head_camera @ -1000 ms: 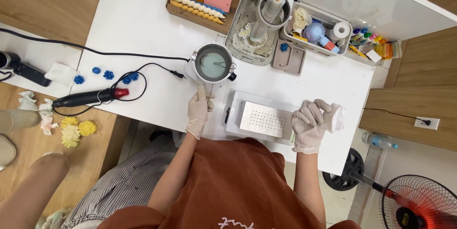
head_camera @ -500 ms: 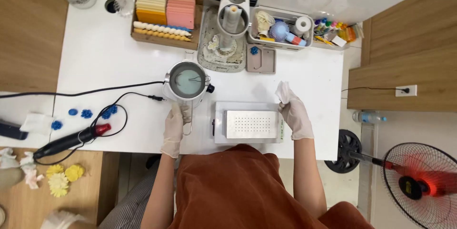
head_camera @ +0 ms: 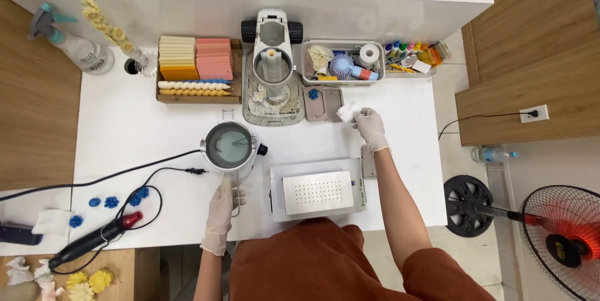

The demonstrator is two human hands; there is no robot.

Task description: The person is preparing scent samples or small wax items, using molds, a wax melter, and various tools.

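On the white worktop one flat metal plate with a perforated top sits bare at the near edge, so as far as can be judged nothing has yet gone onto it. Beside it stands one round metal melting pot of pale liquid, its wire handle clamped in the gloved left hand. The gloved right hand, reaching well back, pinches one crumpled white tissue; two small dark moulds lie next to it.

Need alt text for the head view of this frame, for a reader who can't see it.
Seen from above, a gloved left hand grips the handle of a small metal pot of pale liquid on a white table, while the gloved right hand holds a crumpled white tissue farther back. A perforated metal plate sits between them.
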